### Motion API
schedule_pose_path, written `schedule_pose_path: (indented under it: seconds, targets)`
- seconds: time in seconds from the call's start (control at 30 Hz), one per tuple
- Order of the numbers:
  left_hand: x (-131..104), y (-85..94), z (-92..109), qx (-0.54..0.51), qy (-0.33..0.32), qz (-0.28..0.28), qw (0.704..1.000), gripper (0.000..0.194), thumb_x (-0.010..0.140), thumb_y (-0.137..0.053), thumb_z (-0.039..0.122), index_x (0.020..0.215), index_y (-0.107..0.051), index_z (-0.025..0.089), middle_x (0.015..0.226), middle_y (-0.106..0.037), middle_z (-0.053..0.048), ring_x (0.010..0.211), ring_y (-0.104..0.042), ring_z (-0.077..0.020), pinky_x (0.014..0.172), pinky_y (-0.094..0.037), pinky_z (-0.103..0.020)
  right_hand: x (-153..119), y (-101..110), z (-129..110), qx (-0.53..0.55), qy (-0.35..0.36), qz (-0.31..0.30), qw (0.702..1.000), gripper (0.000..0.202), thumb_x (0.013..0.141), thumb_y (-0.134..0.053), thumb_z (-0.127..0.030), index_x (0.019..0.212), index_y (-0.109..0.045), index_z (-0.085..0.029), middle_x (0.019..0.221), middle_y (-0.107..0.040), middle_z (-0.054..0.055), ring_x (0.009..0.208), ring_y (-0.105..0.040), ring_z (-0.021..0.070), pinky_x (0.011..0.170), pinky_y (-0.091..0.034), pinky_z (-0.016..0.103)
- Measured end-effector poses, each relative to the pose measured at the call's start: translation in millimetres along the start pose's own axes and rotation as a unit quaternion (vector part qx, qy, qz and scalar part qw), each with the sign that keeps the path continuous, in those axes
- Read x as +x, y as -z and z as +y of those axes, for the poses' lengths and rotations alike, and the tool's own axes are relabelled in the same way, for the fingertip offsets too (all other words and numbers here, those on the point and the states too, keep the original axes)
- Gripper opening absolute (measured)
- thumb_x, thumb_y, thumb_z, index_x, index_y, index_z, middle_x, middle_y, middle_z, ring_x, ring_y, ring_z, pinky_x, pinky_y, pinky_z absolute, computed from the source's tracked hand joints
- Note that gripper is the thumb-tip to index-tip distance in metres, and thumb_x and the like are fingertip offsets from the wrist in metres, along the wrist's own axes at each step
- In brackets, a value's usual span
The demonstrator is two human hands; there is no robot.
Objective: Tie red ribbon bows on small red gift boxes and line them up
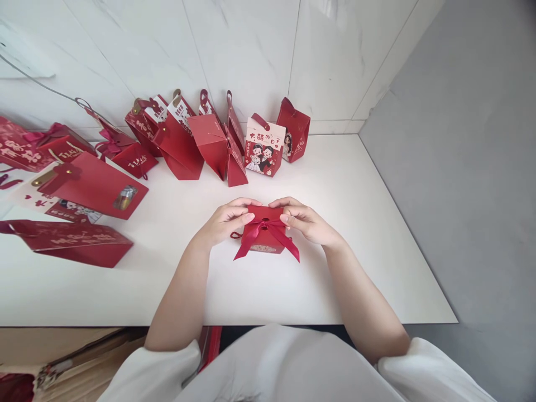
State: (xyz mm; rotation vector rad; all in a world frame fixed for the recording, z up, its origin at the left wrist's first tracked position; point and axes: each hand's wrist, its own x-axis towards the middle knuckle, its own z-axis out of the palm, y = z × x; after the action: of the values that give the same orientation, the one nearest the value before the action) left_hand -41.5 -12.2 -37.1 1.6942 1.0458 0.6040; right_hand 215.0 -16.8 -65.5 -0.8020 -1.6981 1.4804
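Observation:
A small red gift box (pixel 263 240) stands on the white table in front of me, with a pale round pattern on its near side. Tied across its upper part is a dark pink ribbon bow (pixel 288 248), whose two tails hang down toward me. My left hand (pixel 229 220) grips the top left edge of the box between thumb and fingers. On the opposite top corner, my right hand (pixel 304 220) pinches the box the same way. A cord loop (pixel 235 235) sticks out at the box's left side.
Several red gift boxes stand along the tiled wall (pixel 247 50), among them one with a cartoon couple (pixel 264 148). More boxes, such as a red one with a small window (pixel 98 181), crowd the left of the white table (pixel 377 268). Cardboard (pixel 84 363) lies below the front edge.

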Motion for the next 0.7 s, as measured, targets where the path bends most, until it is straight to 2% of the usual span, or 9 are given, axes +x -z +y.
schedule_pose_path:
  seconds: [0.13, 0.27, 0.37, 0.43, 0.53, 0.6, 0.7]
  targets:
    - [0, -0.7, 1, -0.011, -0.001, 0.006, 1.0, 0.042, 0.091, -0.056, 0.051, 0.069, -0.067, 0.016, 0.136, -0.055, -0.009, 0.104, -0.062, -0.0225, 0.088, -0.052, -0.034, 2, 0, 6, 0.01, 0.007, 0.003, 1.0, 0.04, 0.094, -0.057, -0.049, 0.068, -0.062, -0.02, 0.124, -0.057, 0.006, 0.107, -0.06, 0.0193, 0.098, -0.05, 0.038]
    - [0, 0.7, 1, -0.036, 0.009, -0.002, 0.999, 0.045, 0.089, -0.059, 0.053, 0.064, -0.063, 0.015, 0.138, -0.056, -0.01, 0.104, -0.063, -0.0236, 0.088, -0.052, -0.035, 5, -3, 11, 0.042, 0.006, 0.003, 0.999, 0.043, 0.09, -0.061, -0.054, 0.065, -0.06, -0.019, 0.122, -0.058, 0.006, 0.098, -0.061, 0.0185, 0.087, -0.054, 0.036]
    - [1, 1.1, 1, -0.06, 0.014, 0.005, 0.998, 0.05, 0.089, -0.058, 0.054, 0.057, -0.056, 0.015, 0.132, -0.061, -0.01, 0.102, -0.064, -0.0237, 0.094, -0.049, -0.038, 6, -7, 9, 0.056, -0.003, 0.009, 0.998, 0.044, 0.089, -0.061, -0.056, 0.064, -0.061, -0.019, 0.123, -0.058, 0.005, 0.09, -0.062, 0.0173, 0.083, -0.055, 0.036]
    - [2, -1.0, 1, -0.076, 0.004, 0.019, 0.997, 0.053, 0.091, -0.052, 0.055, 0.056, -0.055, 0.016, 0.128, -0.064, -0.01, 0.104, -0.063, -0.0234, 0.098, -0.047, -0.038, 5, -10, 6, 0.061, 0.001, 0.021, 0.998, 0.046, 0.091, -0.057, -0.057, 0.065, -0.062, -0.019, 0.126, -0.058, 0.005, 0.099, -0.062, 0.0189, 0.091, -0.053, 0.036]
    - [4, -8.1, 2, -0.082, -0.022, 0.052, 0.995, 0.055, 0.094, -0.046, 0.056, 0.059, -0.057, 0.016, 0.127, -0.065, -0.01, 0.104, -0.063, -0.0227, 0.099, -0.046, -0.036, 5, -15, 3, 0.072, 0.02, 0.046, 0.996, 0.049, 0.096, -0.049, -0.055, 0.065, -0.064, -0.02, 0.13, -0.059, 0.005, 0.122, -0.056, 0.0215, 0.109, -0.041, 0.036]
    - [5, -13.9, 3, -0.078, -0.04, 0.076, 0.993, 0.053, 0.094, -0.046, 0.056, 0.064, -0.062, 0.016, 0.127, -0.065, -0.01, 0.105, -0.063, -0.0229, 0.098, -0.046, -0.036, 6, -18, 3, 0.089, 0.022, 0.062, 0.994, 0.052, 0.097, -0.047, -0.056, 0.062, -0.06, -0.02, 0.13, -0.06, 0.004, 0.124, -0.055, 0.0223, 0.111, -0.039, 0.036]
    - [7, -20.7, 3, -0.085, -0.062, 0.087, 0.991, 0.054, 0.093, -0.046, 0.058, 0.063, -0.062, 0.016, 0.122, -0.066, -0.011, 0.107, -0.062, -0.0242, 0.096, -0.047, -0.036, 9, -23, 6, 0.13, 0.007, 0.08, 0.988, 0.056, 0.094, -0.046, -0.061, 0.057, -0.051, -0.02, 0.13, -0.062, 0.004, 0.118, -0.059, 0.0234, 0.105, -0.043, 0.038]
